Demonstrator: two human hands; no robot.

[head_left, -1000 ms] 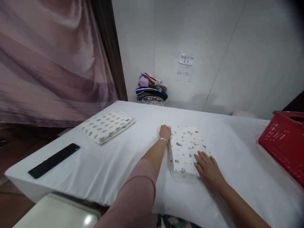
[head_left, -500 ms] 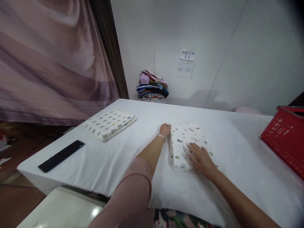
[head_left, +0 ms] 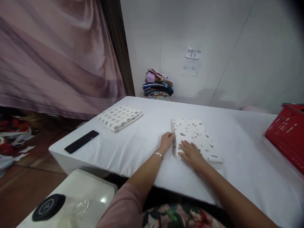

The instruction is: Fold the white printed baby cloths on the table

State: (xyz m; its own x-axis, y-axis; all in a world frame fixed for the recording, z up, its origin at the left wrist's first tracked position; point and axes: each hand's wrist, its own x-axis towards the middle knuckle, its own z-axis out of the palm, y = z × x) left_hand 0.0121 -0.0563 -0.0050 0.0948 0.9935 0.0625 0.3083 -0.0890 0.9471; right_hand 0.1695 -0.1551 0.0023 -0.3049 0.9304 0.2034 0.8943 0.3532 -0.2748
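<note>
The folded cloth (head_left: pixel 198 134) looks matt, the basket (head_left: pixel 286 134) smooth plastic.

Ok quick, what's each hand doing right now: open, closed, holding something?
Left hand: curled at the left edge of a folded cloth; whether it grips can't be told.
Right hand: open, palm down on that cloth.

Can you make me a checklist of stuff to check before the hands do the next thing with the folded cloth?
1. Folded cloth lies flat on the white table: ok.
2. Right hand rests on top, fingers spread: ok.
3. Left hand is at the cloth's left edge: ok.
4. Left hand's grip really pinches that edge: cannot tell.
5. Second folded cloth lies well apart, to the left: ok.
6. Red basket is clear of both hands: ok.
</note>
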